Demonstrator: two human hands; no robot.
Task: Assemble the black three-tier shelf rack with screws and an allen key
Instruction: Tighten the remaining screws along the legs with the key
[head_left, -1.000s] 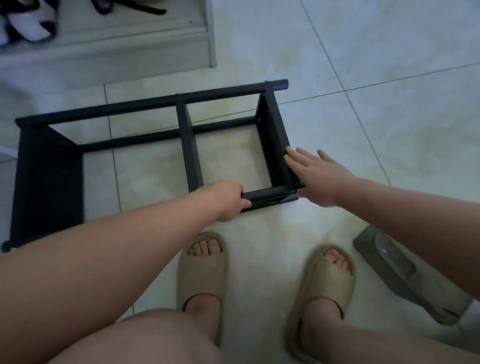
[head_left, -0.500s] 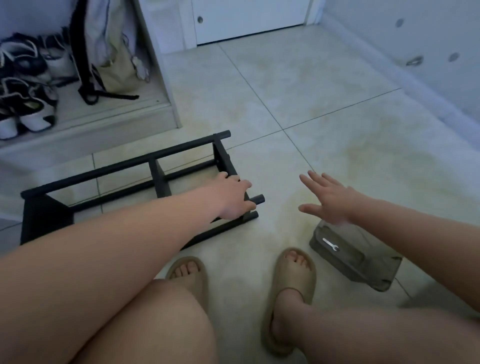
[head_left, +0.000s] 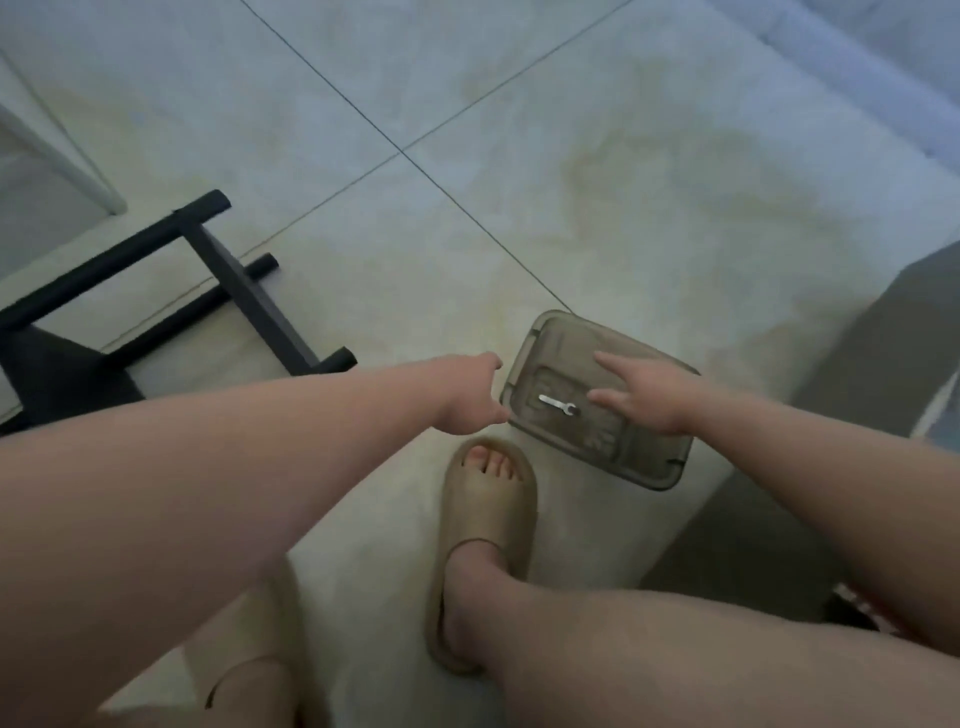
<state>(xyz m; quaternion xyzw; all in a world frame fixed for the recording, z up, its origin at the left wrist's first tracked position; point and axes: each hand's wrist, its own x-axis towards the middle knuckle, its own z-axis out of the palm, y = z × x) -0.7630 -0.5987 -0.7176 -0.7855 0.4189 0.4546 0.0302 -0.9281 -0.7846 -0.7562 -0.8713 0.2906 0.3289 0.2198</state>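
The black shelf rack (head_left: 244, 296) lies on its side on the tiled floor at the left, partly cut off by the frame edge. A grey translucent plastic box (head_left: 660, 462) sits on the floor right of centre, with a small silver wrench (head_left: 558, 404) on its lid. My right hand (head_left: 641, 395) hovers over or rests on the lid with fingers spread, just right of the wrench. My left hand (head_left: 475, 395) is at the box's left edge; its fingers are turned away and hard to read. Neither hand touches the rack.
My feet in beige slippers (head_left: 485, 519) stand below the box. A dark grey object (head_left: 883, 353) rises at the right edge. A white cabinet corner (head_left: 62, 166) stands at the upper left. Open tiled floor lies beyond the box.
My left hand let go of the rack bar and moved right to the box. My right hand dropped onto the box lid. The view swung right, pushing the rack to the left edge.
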